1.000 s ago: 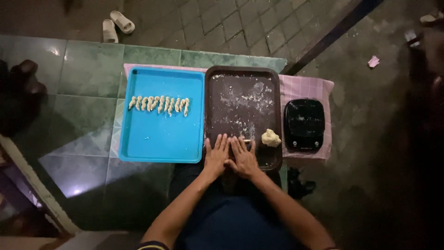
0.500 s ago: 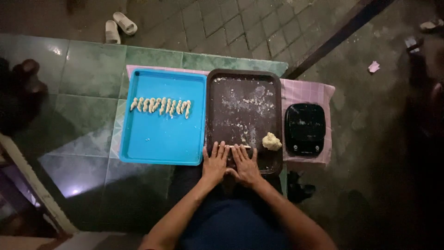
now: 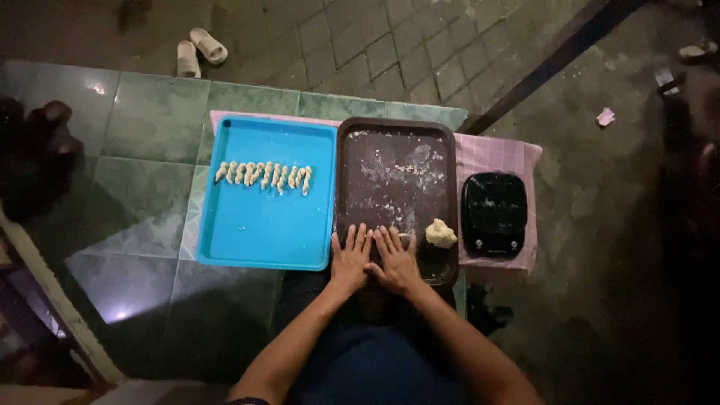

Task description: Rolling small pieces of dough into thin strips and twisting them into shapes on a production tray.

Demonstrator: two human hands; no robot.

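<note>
My left hand (image 3: 349, 259) and right hand (image 3: 395, 259) lie flat, palms down and fingers spread, side by side and touching at the near edge of the dark brown tray (image 3: 358, 161), whose floured surface shows pale smears and crumbs. Whatever dough lies under my palms is hidden, apart from a pale bit at my right fingertips. A small, rough, pale lump of dough (image 3: 440, 233) sits on the same tray just beside my right hand, close to the tray's right rim and apart from my fingers.
</note>
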